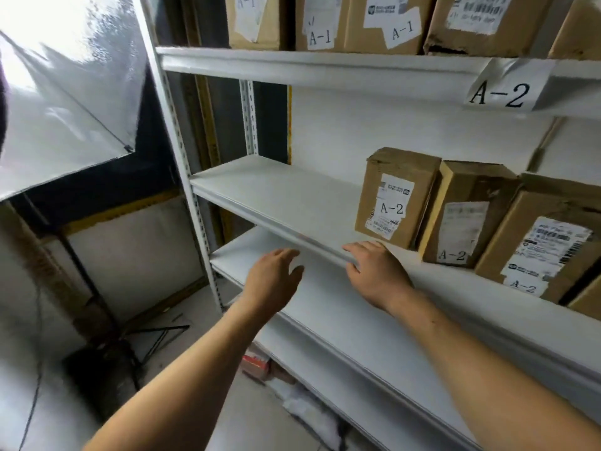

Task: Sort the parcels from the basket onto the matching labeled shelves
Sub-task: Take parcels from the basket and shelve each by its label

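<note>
Three brown cardboard parcels marked A-2 stand in a row on the white middle shelf (276, 187): the left one (395, 196), the middle one (465, 213) and the right one (549, 242). A paper sign reading A-2 (502, 89) hangs from the shelf edge above them. Parcels marked A-1 (387, 24) fill the top shelf. My right hand (374, 268) hangs empty, fingers relaxed, at the middle shelf's front edge just below the left A-2 parcel. My left hand (273, 278) is open and empty in front of the lower shelf (325, 307). No basket is in view.
A white metal upright (182, 151) bounds the rack on the left. A light stand with a translucent diffuser (65, 102) and black tripod legs (123, 340) stands on the floor to the left. Red and white items (260, 362) lie under the lowest shelf.
</note>
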